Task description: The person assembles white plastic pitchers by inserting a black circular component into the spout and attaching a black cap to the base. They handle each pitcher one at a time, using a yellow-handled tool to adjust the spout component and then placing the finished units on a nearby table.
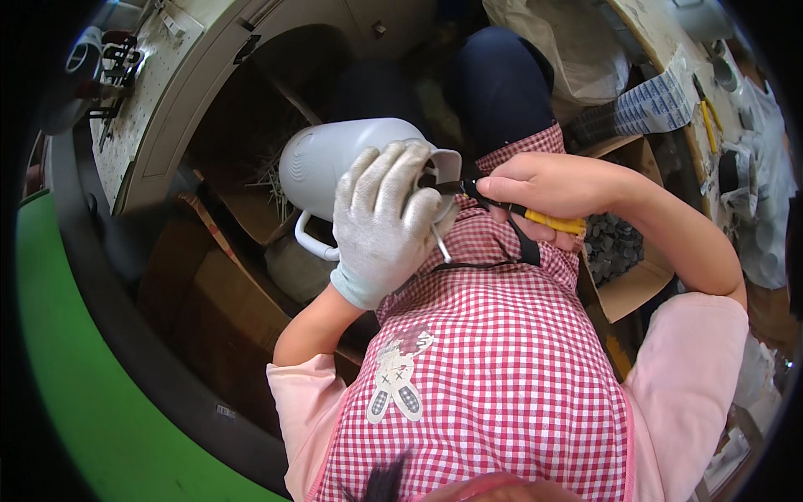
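Across my lap lies a light grey plastic jug point(322, 163), tipped on its side, with its handle point(314, 240) toward me and its open end facing right. My left hand point(381, 217), in a whitish work glove, grips the jug near that opening. My right hand point(535, 192) is bare and closed round a pair of pliers point(552, 222) with yellow-and-black handles. The dark jaws of the pliers reach into the jug's opening; what they touch is hidden. A thin white plastic stick point(441, 243) protrudes below the opening, beside my left thumb.
Right of my lap, an open cardboard box point(631, 284) holds many small dark grey pieces point(613, 249). Thin white sticks point(269, 180) lie in a box left of the jug. Another yellow-handled tool point(709, 113) rests on the right-hand bench. A machine with a green panel point(75, 376) borders the left.
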The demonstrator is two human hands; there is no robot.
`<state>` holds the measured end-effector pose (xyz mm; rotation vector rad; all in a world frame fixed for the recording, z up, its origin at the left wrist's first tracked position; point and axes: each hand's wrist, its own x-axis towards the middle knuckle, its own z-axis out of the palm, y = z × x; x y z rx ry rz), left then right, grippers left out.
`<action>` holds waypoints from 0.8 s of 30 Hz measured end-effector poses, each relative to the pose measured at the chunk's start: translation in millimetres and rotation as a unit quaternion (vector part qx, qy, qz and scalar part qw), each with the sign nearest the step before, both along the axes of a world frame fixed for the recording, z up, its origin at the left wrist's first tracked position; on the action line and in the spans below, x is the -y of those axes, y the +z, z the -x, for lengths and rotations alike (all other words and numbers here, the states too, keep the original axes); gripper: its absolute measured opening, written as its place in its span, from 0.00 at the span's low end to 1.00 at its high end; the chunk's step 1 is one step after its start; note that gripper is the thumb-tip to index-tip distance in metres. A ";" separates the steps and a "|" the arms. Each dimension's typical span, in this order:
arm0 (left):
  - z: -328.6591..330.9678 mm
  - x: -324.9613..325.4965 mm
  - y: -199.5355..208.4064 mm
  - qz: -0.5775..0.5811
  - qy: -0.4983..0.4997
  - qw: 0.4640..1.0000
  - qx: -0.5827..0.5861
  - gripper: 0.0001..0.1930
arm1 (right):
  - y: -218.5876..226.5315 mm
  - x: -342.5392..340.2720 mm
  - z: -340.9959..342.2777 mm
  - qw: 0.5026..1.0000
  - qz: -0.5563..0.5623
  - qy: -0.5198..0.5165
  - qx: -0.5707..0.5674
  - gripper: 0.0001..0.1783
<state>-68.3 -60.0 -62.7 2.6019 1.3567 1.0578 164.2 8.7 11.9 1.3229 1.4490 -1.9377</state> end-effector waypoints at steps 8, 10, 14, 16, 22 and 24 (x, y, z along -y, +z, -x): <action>-11.9 25.2 -50.5 -0.166 0.178 0.969 -0.049 0.12 | -37.1 26.1 37.3 0.952 0.252 -0.105 -0.135 0.29; -5.9 20.6 -59.0 -0.192 0.223 0.955 -0.041 0.12 | -43.4 19.6 51.2 0.946 0.256 -0.114 -0.165 0.29; 21.7 4.8 -59.2 -0.139 0.238 0.958 0.080 0.14 | -52.3 3.8 76.2 0.919 0.297 -0.115 -0.232 0.22; 29.8 -2.6 -58.3 -0.206 0.276 0.935 0.083 0.22 | -55.4 -0.9 90.4 0.889 0.346 -0.121 -0.273 0.21; 39.2 -23.7 -65.1 -0.257 0.319 0.903 0.133 0.35 | -42.6 -10.3 111.1 0.805 0.453 -0.220 -0.313 0.20; 49.9 -28.9 -63.0 -0.234 0.345 0.901 0.123 0.42 | -32.1 -15.4 95.7 0.815 0.439 -0.232 -0.298 0.20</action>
